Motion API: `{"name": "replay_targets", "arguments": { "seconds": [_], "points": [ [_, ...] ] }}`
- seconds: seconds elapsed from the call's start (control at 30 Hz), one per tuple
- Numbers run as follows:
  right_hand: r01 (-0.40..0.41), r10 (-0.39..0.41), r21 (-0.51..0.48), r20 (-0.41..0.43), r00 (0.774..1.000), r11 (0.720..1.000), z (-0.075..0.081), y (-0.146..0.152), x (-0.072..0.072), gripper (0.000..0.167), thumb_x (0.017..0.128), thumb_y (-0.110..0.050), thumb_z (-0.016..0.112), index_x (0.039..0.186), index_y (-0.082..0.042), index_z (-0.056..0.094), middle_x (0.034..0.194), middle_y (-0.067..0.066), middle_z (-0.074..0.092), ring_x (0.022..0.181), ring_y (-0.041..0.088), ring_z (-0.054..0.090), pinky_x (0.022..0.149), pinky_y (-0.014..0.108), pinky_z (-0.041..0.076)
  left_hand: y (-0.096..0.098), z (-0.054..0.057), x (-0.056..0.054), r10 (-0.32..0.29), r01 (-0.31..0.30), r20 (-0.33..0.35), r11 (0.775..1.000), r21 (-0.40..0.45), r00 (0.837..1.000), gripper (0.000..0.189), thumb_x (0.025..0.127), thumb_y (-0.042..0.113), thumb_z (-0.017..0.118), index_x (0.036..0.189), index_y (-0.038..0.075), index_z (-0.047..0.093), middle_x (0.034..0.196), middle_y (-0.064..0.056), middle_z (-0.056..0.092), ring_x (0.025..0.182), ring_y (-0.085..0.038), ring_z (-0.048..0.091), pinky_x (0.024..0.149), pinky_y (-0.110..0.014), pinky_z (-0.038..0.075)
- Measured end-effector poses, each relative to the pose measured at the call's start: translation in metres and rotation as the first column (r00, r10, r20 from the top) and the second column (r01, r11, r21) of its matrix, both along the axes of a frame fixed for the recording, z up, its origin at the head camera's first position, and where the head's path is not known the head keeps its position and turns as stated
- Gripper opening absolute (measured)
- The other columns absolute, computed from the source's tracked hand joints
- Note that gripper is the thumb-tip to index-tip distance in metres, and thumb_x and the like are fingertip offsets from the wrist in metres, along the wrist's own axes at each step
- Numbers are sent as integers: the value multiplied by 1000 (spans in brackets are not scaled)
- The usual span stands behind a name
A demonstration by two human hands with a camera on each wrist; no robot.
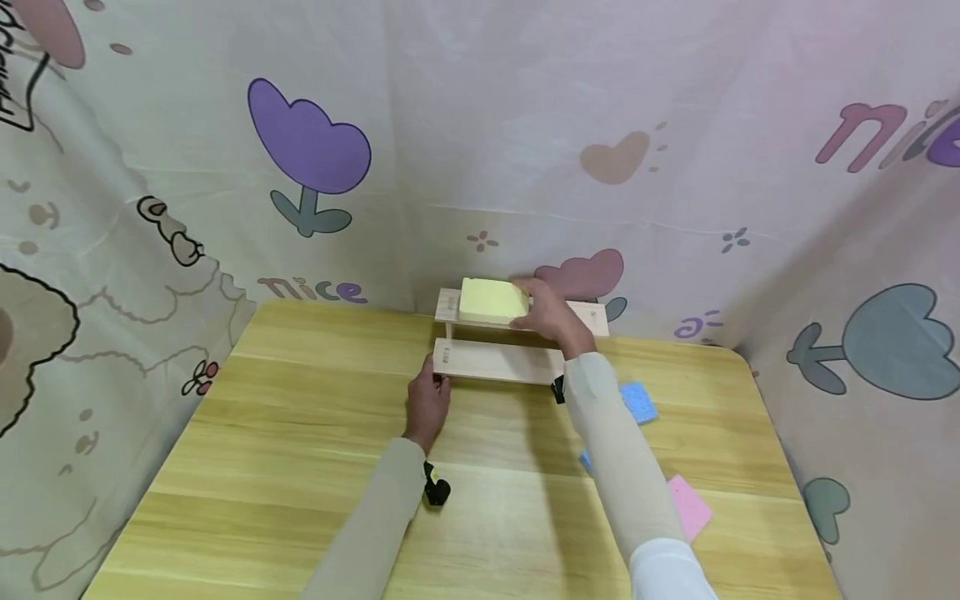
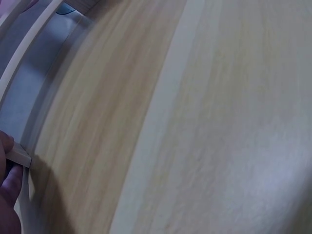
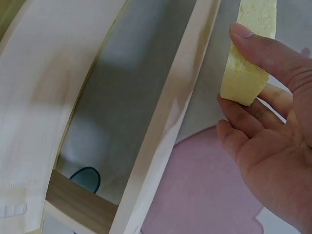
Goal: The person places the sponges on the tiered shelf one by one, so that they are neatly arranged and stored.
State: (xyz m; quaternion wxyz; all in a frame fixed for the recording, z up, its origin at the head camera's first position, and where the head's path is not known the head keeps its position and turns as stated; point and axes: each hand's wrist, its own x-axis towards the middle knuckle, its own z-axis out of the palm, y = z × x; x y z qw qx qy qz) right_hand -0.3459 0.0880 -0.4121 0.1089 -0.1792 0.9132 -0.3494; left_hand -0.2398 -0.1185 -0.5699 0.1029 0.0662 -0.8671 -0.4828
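A small two-tier wooden rack (image 1: 501, 362) stands at the back of the table. My left hand (image 1: 427, 405) grips the left end of its lower board, thumb and fingers at the corner (image 2: 19, 156) in the left wrist view. At the upper board, my right hand (image 1: 553, 315) holds a yellow sponge (image 1: 491, 301) by its right end. The right wrist view shows the thumb on one face of the sponge (image 3: 247, 80) and fingers along the other side. In the head view the sponge overlaps the left part of the upper board.
Blue sponges (image 1: 638, 403) lie to the right of the rack, one partly hidden by my right sleeve. Nearer me is a pink sponge (image 1: 688, 508), also partly covered by that arm. A patterned cloth (image 1: 420, 150) hangs right behind the rack and along both sides of the table (image 1: 247, 467).
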Motion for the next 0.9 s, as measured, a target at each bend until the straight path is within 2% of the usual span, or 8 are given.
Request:
{"name": "replay_targets", "arguments": {
  "seconds": [0.13,0.3,0.5,0.67,0.9],
  "points": [
    [-1,0,9,16,1000,1000,-3,-7,-4,71,76,-7,78,140,-11,47,145,7,46,133,26,42,109,43,38,-2,0,0,15,-16,-10,1000,-18,1000,49,92,6,58,139,3,42,108,-22,67,96,-32,67,72,-40,58],
    [-8,8,26,2,1000,1000,-8,-12,-7,75,74,-4,79,140,-6,45,146,10,44,135,28,39,111,41,35,-2,1,1,4,-4,-15,1000,-17,1000,47,92,6,58,137,4,43,107,-22,67,95,-32,67,72,-40,58],
    [-9,12,87,-24,1000,996,-12,-16,-8,77,75,-7,79,142,-3,41,147,13,42,139,29,33,115,41,29,0,0,2,1,-2,-5,999,-35,1000,52,92,7,58,141,2,39,104,-22,67,93,-31,67,72,-40,57],
    [-12,19,151,-49,999,988,-14,-16,-8,77,78,-12,77,144,-2,38,148,15,39,140,29,32,116,40,28,0,-2,0,5,-6,-23,999,-39,1000,50,92,6,59,139,3,41,105,-22,67,94,-31,68,73,-41,57],
    [-16,24,153,-51,998,988,-18,-17,-9,78,79,-11,76,144,-2,36,147,16,39,139,30,33,116,40,28,-1,-4,-1,2,-3,-31,999,-37,1000,49,92,5,59,138,4,42,108,-21,67,96,-30,67,74,-41,57]
  ]
}}
